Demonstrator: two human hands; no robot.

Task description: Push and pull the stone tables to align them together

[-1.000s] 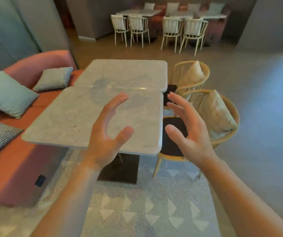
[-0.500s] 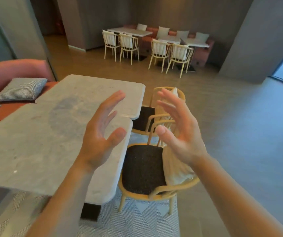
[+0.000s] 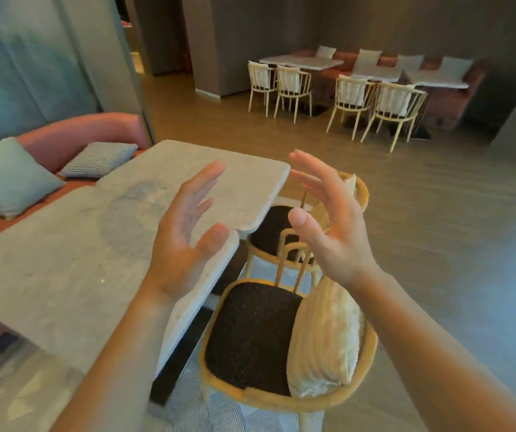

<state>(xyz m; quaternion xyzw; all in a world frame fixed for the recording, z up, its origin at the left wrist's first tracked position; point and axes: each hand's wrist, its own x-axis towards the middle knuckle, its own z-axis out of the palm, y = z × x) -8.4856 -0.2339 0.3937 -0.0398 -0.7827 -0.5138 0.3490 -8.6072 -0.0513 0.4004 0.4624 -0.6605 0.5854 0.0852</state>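
both the left hand (image 3: 185, 241) and right hand (image 3: 328, 226) hover open above the near stone table (image 3: 63, 263)

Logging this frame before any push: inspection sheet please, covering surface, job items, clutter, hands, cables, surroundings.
Surface: patterned rug under the tables, wood floor beyond.
Job items: near table and far table butt along one seam; the far table's right edge juts out past the near one, so they are not flush.
Clutter: nothing seen on either top.
Hands: left hand open, over the near table's right corner; right hand open, over the chairs; neither grips anything.
Cables: nothing seen.
Surroundings: two chairs with a cushion right of the tables, sofa with pillows left, another dining set behind.
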